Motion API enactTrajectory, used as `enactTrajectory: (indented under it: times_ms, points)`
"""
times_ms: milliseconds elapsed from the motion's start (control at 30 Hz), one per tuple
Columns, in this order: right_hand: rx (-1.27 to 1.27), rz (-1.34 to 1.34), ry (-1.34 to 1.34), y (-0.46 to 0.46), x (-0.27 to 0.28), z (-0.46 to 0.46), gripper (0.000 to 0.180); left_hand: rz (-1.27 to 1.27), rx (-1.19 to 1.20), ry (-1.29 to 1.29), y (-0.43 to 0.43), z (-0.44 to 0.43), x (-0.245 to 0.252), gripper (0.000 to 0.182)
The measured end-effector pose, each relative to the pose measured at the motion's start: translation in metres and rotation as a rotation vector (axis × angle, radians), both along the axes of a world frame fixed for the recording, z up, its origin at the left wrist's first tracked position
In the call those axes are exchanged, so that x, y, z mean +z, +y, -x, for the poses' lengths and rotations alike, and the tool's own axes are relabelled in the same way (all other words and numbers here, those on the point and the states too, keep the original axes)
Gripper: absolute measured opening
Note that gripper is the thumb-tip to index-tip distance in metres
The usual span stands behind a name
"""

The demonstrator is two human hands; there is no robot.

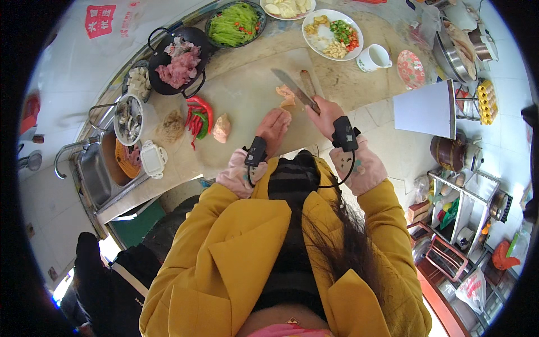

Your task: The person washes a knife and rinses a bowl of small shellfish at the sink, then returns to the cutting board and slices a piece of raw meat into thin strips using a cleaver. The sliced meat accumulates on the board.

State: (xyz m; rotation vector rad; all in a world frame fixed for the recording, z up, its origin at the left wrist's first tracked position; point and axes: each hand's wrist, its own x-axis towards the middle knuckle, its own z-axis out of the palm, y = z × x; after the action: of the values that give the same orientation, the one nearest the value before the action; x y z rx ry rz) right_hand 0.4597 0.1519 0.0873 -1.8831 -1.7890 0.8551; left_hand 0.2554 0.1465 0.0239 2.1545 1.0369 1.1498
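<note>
My right hand (326, 116) grips a kitchen knife (292, 85) by its handle, the blade pointing up and left over the cutting board (248, 90). Flat on a piece of raw meat lies my left hand (274, 126); whatever is under its palm is hidden. Just beyond its fingertips are thin slices of pale pink meat (286, 95). A second knife or tool with a worn handle (308, 82) rests by the board's right side. To the left are a lump of raw meat (221, 127), red chilies (202, 107) and a green chili (203, 125).
A black wok (158, 63) with raw meat, a plate of green shreds (234, 25), a plate of chopped seasonings (309, 40) and a white cup (374, 58) stand beyond. Left are a bucket of fish (145, 120) and a steel sink (90, 168). Another person (105, 290) is at lower left.
</note>
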Motion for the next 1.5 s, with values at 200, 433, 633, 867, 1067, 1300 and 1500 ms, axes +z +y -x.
enactTrajectory:
  times_ms: [200, 433, 633, 867, 1067, 1300, 1500]
  points:
    - [0.237, 0.035, -0.106, 0.004, 0.001, 0.000, 0.024, -0.029, -0.011, 0.019, 0.001, 0.000, 0.001, 0.026]
    - [0.331, 0.032, -0.088, 0.007, -0.017, 0.014, 0.021, 0.056, -0.030, 0.007, -0.002, 0.002, -0.009, 0.031]
    - [0.113, -0.097, 0.004, 0.032, -0.025, 0.036, 0.027, 0.012, 0.004, 0.036, -0.002, 0.003, -0.005, 0.031]
    - [0.305, 0.124, -0.131, -0.003, 0.009, -0.007, 0.026, 0.079, -0.002, 0.027, -0.003, 0.003, 0.002, 0.030]
    - [0.321, 0.187, -0.190, -0.025, 0.015, -0.016, 0.026, 0.005, 0.012, 0.067, -0.002, 0.004, -0.001, 0.031]
    - [0.277, 0.058, -0.139, -0.010, -0.002, 0.014, 0.023, -0.018, -0.007, 0.058, -0.001, 0.003, 0.003, 0.031]
    - [0.281, 0.169, -0.187, -0.019, 0.004, 0.007, 0.022, 0.018, -0.014, 0.032, 0.002, 0.004, 0.003, 0.030]
